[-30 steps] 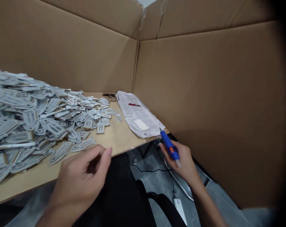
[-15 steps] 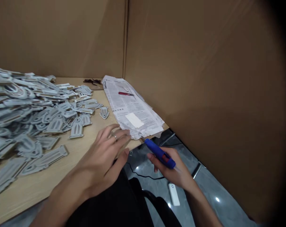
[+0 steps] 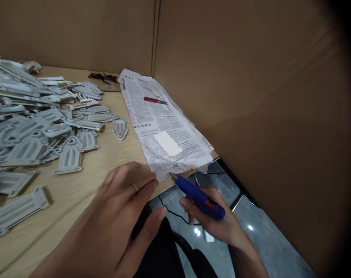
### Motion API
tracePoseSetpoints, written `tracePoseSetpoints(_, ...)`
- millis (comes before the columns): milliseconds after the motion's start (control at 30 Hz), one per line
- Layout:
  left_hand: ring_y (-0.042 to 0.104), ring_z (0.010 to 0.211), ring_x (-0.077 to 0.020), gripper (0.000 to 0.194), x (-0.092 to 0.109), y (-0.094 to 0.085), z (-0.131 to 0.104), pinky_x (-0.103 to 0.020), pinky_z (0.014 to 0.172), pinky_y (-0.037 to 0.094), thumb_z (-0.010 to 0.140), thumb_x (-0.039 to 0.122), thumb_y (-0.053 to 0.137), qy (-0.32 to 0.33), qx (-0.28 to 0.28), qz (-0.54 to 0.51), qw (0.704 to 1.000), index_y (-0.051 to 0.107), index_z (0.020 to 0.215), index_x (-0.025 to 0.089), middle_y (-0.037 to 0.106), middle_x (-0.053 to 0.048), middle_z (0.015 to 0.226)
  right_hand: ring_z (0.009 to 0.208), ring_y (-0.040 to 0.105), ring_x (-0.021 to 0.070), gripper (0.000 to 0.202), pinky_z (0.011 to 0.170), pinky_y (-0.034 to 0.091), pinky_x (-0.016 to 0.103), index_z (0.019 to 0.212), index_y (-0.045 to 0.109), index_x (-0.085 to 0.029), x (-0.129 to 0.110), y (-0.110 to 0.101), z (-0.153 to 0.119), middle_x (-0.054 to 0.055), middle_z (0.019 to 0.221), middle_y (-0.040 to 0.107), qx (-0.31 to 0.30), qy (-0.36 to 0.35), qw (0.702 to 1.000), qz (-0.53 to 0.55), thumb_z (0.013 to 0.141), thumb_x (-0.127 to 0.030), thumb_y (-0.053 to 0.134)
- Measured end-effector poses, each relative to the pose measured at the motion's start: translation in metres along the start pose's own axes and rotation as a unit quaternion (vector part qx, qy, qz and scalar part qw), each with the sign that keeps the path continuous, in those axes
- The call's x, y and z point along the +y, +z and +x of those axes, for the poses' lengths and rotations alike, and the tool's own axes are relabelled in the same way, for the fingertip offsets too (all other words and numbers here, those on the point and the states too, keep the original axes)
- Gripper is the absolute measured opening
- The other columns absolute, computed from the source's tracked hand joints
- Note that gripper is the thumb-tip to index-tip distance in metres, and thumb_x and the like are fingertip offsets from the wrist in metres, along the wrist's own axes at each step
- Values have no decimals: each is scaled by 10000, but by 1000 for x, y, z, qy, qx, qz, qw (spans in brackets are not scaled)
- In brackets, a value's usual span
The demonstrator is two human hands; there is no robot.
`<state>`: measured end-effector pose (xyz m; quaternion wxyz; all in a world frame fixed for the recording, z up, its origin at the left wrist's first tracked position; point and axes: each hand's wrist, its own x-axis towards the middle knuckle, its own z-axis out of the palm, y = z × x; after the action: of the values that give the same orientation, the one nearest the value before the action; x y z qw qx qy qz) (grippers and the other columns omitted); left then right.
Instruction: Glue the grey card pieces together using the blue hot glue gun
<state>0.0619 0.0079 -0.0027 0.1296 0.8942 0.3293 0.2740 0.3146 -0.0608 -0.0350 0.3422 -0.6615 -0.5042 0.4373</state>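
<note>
My right hand (image 3: 213,212) is closed around a slim blue hot glue gun (image 3: 197,195) with a pointed metal tip and a clear stick showing at its back end. The tip is at the front edge of a newspaper sheet (image 3: 146,116), close to some crumpled, shiny residue. My left hand (image 3: 126,204), a ring on one finger, lies with fingers stretched out at the table edge, fingertips by the paper's near corner; it holds nothing. A white rectangular card (image 3: 167,143) rests on the newspaper just beyond both hands.
A big heap of grey plastic pieces (image 3: 33,127) covers the table's left side, one piece (image 3: 120,129) lying apart. A red-handled tool (image 3: 155,100) lies on the newspaper. Dark cords (image 3: 103,78) sit at the back. Cardboard walls (image 3: 236,96) enclose the back and right.
The view has shifted down and nearer, so the left hand looks larger. The glue gun stays in the right hand, its tip still by the newspaper's front edge.
</note>
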Motion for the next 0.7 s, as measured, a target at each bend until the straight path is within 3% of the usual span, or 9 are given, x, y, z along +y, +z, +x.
tracePoseSetpoints(100,482,1384,-371,433,0,3,-1,-587,1149,445,926,281,601,0,13,-1,1000,628,1358,294,667,-63,1354,550,657,207,415,498,493,264,856,639,-213,-3,-2,0,11,606,653,3,16,1000,0,893,-608,758)
tracePoseSetpoints(200,488,1379,-365,449,-1,5,-1,-579,1146,459,905,200,564,4,12,-17,1000,634,1342,274,658,-71,1363,541,665,207,449,474,481,256,742,598,-217,-9,-5,0,21,597,645,-37,7,999,-16,923,-609,723)
tracePoseSetpoints(367,480,1397,-371,551,-5,8,-8,-597,1166,447,861,136,540,-6,18,-35,999,618,1386,281,654,-58,1384,544,675,214,450,470,469,259,736,576,-218,-17,-7,1,21,590,644,-62,-7,998,-27,951,-597,687)
tracePoseSetpoints(567,418,1462,-376,640,-8,8,-16,-631,1216,375,855,134,539,-9,5,-31,999,551,1472,303,609,-40,1469,548,672,192,407,479,447,242,745,553,-214,-19,-6,0,9,617,656,-77,-18,996,-29,980,-520,684)
tracePoseSetpoints(700,432,1447,-381,608,-3,2,-12,-635,1204,385,868,164,536,-15,13,-29,999,559,1458,312,627,-42,1445,524,641,183,362,458,409,241,739,579,-211,-15,-4,0,-10,592,630,-77,-13,997,-21,928,-455,767)
